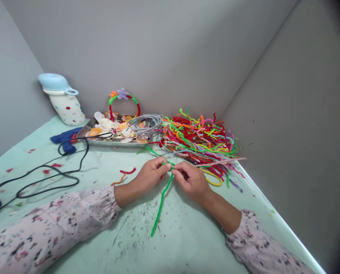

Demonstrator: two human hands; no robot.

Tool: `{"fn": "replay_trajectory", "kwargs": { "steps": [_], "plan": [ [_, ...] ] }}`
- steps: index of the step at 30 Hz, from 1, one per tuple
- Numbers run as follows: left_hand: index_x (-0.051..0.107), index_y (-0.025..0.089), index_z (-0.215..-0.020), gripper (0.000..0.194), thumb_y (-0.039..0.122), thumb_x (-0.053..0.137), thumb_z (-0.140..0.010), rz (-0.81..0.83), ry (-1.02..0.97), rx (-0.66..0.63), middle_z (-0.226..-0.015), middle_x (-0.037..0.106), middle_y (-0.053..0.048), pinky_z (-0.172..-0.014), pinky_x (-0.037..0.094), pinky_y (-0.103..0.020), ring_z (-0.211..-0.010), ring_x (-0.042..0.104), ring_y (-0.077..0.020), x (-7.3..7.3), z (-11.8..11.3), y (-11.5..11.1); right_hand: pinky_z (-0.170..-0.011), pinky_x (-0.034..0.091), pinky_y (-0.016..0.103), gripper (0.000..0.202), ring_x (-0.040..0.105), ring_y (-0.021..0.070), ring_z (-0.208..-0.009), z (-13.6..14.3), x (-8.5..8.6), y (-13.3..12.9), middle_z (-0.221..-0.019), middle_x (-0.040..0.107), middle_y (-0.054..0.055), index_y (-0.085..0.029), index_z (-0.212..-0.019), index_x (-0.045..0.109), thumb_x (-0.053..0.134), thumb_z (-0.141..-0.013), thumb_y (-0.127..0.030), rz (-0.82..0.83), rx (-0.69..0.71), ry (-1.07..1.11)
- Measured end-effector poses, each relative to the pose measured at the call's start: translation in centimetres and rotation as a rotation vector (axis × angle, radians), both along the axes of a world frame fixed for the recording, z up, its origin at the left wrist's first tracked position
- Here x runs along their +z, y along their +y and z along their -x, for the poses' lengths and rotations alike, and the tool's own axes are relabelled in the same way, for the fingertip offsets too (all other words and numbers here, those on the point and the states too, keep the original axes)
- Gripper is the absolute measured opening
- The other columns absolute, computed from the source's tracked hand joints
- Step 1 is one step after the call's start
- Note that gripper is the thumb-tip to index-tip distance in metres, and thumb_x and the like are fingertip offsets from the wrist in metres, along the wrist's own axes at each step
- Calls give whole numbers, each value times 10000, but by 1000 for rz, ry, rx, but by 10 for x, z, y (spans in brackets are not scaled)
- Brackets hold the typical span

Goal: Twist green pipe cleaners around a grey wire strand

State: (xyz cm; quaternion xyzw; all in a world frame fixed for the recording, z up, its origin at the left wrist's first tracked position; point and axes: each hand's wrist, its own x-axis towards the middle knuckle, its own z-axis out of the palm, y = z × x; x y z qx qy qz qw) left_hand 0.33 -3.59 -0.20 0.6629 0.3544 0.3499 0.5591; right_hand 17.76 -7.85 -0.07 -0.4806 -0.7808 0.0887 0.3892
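Observation:
My left hand [150,176] and my right hand [190,180] meet at the middle of the pale green table [187,243]. Both pinch the top of a green pipe cleaner [161,205], whose long tail trails down toward me. Fingertips of the two hands nearly touch around it. Just behind my hands lies a heap of colourful pipe cleaners [200,140]. A yellow pipe cleaner loop [214,179] lies beside my right hand.
A metal tray [113,142] with shells and a coil of grey wire [145,122] stands at the back. A pipe-cleaner hoop [124,99] rises behind it. A blue glue gun [65,139] with black cable [41,179] lies left, near a white-and-blue jug [62,99]. Grey walls close in.

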Motion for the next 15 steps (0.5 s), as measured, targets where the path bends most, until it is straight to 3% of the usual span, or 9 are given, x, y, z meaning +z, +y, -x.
{"fn": "replay_trajectory", "kwargs": {
  "steps": [15],
  "plan": [
    [474, 184, -671, 273, 388, 537, -841, 29, -7, 3, -501, 436, 53, -443, 259, -227, -431, 368, -76, 0, -1, 0, -580, 442, 233, 113, 611, 134, -629, 0, -3, 2, -729, 666, 26, -188, -856, 592, 496, -888, -238, -143, -39, -129]
  ]
}}
